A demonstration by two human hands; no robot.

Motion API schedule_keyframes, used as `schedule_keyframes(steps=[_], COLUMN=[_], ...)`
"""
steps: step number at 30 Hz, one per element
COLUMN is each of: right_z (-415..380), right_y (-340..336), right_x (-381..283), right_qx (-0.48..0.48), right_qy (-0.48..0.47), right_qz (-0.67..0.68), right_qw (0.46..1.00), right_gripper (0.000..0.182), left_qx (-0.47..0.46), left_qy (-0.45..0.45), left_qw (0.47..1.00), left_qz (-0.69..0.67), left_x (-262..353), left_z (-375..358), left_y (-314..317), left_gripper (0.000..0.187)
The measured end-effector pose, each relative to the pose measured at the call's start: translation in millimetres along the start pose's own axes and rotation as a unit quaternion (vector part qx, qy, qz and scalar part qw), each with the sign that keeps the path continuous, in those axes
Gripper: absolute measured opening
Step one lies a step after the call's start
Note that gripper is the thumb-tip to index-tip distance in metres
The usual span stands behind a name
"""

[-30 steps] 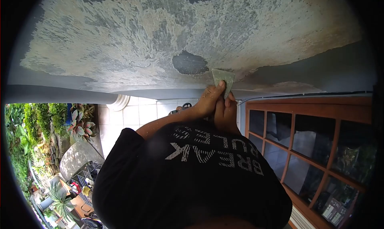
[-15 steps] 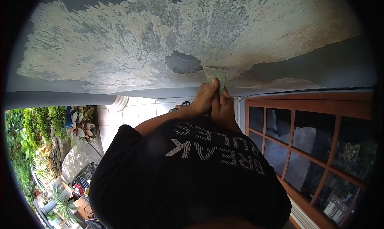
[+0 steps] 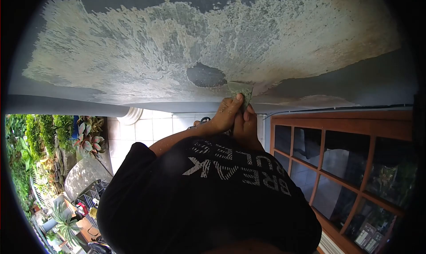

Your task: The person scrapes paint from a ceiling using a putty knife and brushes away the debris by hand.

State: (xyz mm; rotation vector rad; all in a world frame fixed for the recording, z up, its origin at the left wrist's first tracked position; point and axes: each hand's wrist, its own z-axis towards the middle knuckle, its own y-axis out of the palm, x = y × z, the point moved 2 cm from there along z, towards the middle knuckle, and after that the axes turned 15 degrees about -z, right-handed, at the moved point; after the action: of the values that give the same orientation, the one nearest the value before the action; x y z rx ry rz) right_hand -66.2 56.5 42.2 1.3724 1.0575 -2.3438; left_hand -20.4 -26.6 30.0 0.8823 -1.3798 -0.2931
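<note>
A scraper with a flat, dusty blade [image 3: 241, 89] presses its wide edge against a wall, just right of a dark grey patch [image 3: 206, 75]. My left hand [image 3: 227, 112] is closed on the scraper, its thumb lying on the blade's face. Close beside it, my right hand [image 3: 248, 121] has its fingers curled round the lower part of the tool. The handle is mostly hidden by my hands. Around the blade the wall surface [image 3: 164, 45] is rough and pale, with paint stripped in streaks. Specks of debris stick to my left hand and forearm.
Smooth grey paint [image 3: 337, 72] borders the stripped area. A wood-framed window [image 3: 324, 165] stands at the right. On the left are a round column base [image 3: 131, 115], potted plants [image 3: 88, 138] and a cluttered table [image 3: 86, 227]. White floor tiles [image 3: 155, 129] lie below.
My view has tilted slightly, so the wall and scraper sit a little lower in the picture. Both hands keep their grip, and the blade remains beside the dark patch.
</note>
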Motion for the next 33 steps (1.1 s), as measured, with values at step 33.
schedule_keyframes(steps=[33], right_z=[9.0], right_y=[6.8], right_x=[-26.5], right_qx=[-0.004], right_qy=[-0.006], right_qz=[0.01], right_qw=[1.0], right_gripper=[0.011], left_qx=[-0.035], left_qy=[0.053], left_qw=[0.997], left_qz=[-0.052], left_x=[43.6], left_z=[-7.2], left_y=[12.4], left_gripper=[0.057])
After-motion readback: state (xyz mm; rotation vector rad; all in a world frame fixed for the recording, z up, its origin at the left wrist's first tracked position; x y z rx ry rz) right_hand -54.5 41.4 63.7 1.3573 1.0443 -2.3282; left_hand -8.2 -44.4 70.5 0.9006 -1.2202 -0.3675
